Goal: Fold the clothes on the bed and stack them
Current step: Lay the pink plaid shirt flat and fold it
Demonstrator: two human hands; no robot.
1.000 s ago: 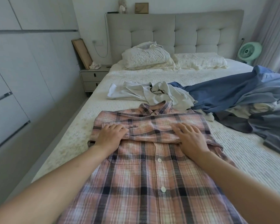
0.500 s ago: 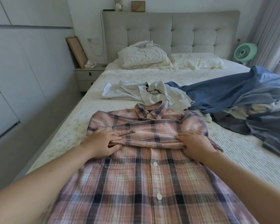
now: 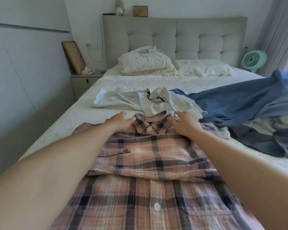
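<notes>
A grey bedside cabinet (image 3: 85, 83) is seen far left of the fingers, against the wall, with a wooden-framed board (image 3: 73, 57) leaned above it. The left hand (image 3: 121, 121) is laid at the left shoulder of a pink, cream and navy plaid button-up shirt (image 3: 148, 156), beside its collar; the fingers are stretched out and loosely spread, with the fingertips (image 3: 125, 113) reaching onto the white textured bedspread (image 3: 83, 117), and nothing is gripped. The shirt is spread front-up on the near part of the bed, its sleeves folded across the chest below both hands. Just beyond the fingertips a crumpled white garment (image 3: 140, 100) is lying, touching the plaid collar. Further back, two cream pillows (image 3: 146, 63) are stacked against a grey tufted headboard (image 3: 173, 39). The right hand (image 3: 184, 124) is rested on the right side of the collar, fingers extended and relaxed, holding nothing. To the right of those fingers a rumpled blue garment (image 3: 239, 103) is spread, with dark grey clothing (image 3: 264, 141) nearer and lower. A mint-green round fan (image 3: 253, 60) is seen far right, beside pale curtains (image 3: 279, 30).
</notes>
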